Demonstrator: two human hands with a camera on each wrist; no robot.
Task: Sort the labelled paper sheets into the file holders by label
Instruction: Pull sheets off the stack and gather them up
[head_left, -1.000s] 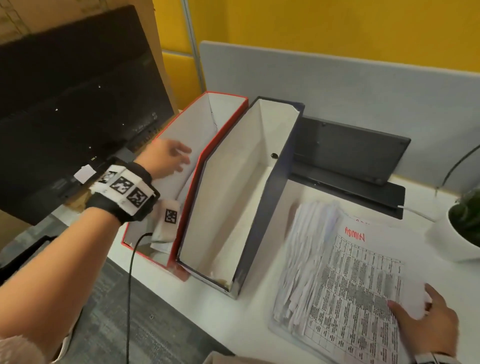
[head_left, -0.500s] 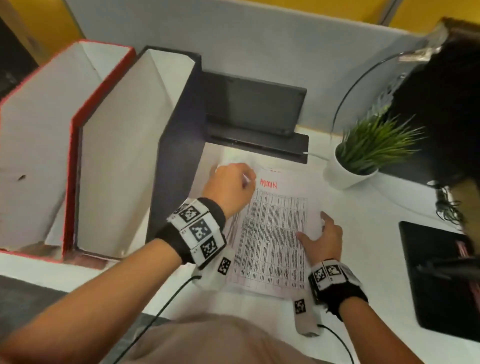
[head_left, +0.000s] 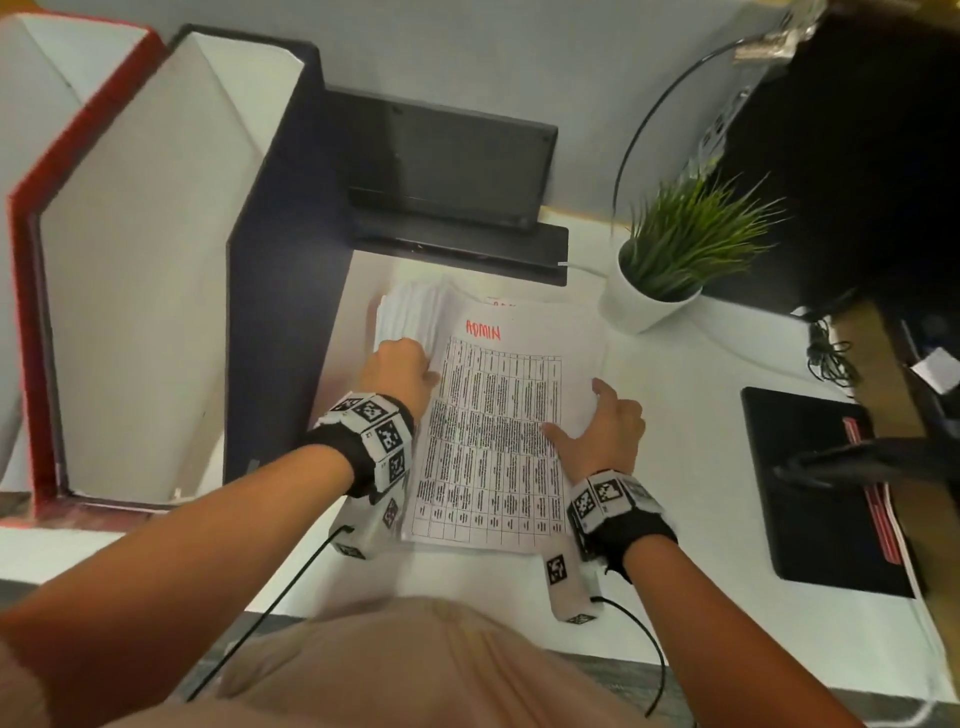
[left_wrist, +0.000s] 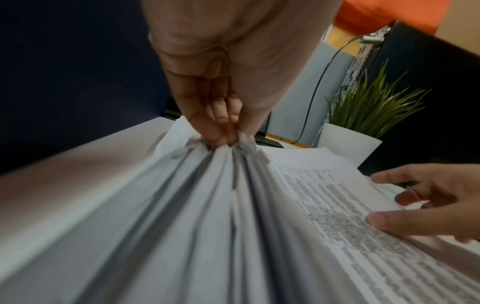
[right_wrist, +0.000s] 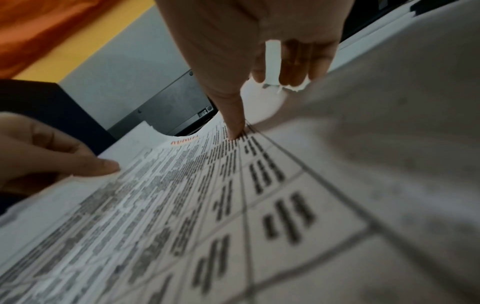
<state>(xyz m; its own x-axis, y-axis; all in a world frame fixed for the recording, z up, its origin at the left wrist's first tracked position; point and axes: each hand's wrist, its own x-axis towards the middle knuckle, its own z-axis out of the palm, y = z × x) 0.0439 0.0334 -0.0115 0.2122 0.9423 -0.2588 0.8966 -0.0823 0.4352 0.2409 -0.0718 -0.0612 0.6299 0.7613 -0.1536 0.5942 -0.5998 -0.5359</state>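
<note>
A stack of printed paper sheets (head_left: 410, 312) lies on the white desk, right of the holders. Its top sheet (head_left: 498, 441) carries a table and the red label ADMIN. My left hand (head_left: 415, 364) grips the stack's left edge, fingers curled into the fanned sheets (left_wrist: 207, 205). My right hand (head_left: 587, 410) pinches the top sheet's right edge, which is curled up (right_wrist: 363, 123), with the thumb on the print. At the left, a red file holder (head_left: 21, 312) and a dark blue file holder (head_left: 280, 312) stand side by side; I see no sheets in their white interiors.
A black flat device (head_left: 447, 156) stands against the grey partition behind the stack. A potted green plant (head_left: 675, 249) sits right of it, then a black computer case (head_left: 857, 130) with cables. A black pad (head_left: 810, 493) lies at the right.
My left hand left the red holder and came to the stack's left edge, then slid nearer along it. The head view swung from the holders down onto the stack. My right hand stayed at the right edge.
</note>
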